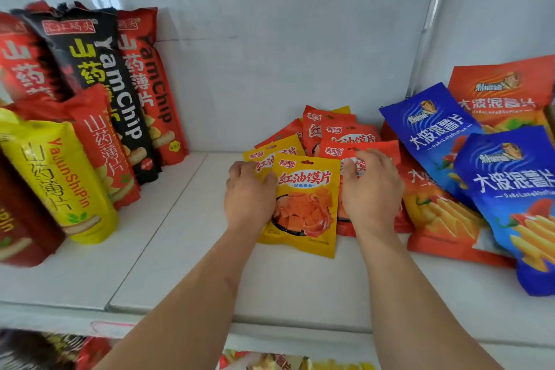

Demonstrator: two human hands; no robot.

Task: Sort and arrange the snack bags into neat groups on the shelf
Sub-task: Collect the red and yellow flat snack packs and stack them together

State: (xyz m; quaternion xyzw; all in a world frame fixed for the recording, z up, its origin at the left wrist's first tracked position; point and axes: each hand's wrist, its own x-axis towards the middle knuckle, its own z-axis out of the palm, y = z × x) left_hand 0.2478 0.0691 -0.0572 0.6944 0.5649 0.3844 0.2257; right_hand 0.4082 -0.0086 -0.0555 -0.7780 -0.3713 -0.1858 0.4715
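both hands are in the middle of the white shelf [168, 219], working the pile of small snack pouches. the front yellow pouch [303, 204] lies flat between them, its long axis running from the shelf's front edge toward the back wall, printed top pointing away from the person. the left hand [249, 195] sits on its left edge, fingers curled over the border onto a second yellow pouch [265, 150] tucked just behind. the right hand [371, 189] rests on the red pouches [348, 135] stacked just beside the yellow one's right edge, fingers bent down over them; whether it actually pinches one i cannot tell.

so the yellow pouch is straight ahead, bracketed by both hands, with the left one closer to being in charge of it. my guess is the next move separates yellow from red, sliding yellow leftward into the bare stretch of shelf.

tall yam chip bags [120, 93] lean at the far left, well apart. blue chip bags [435, 135] and orange chip bags [504, 93] slump at the right, crowding the red pile.
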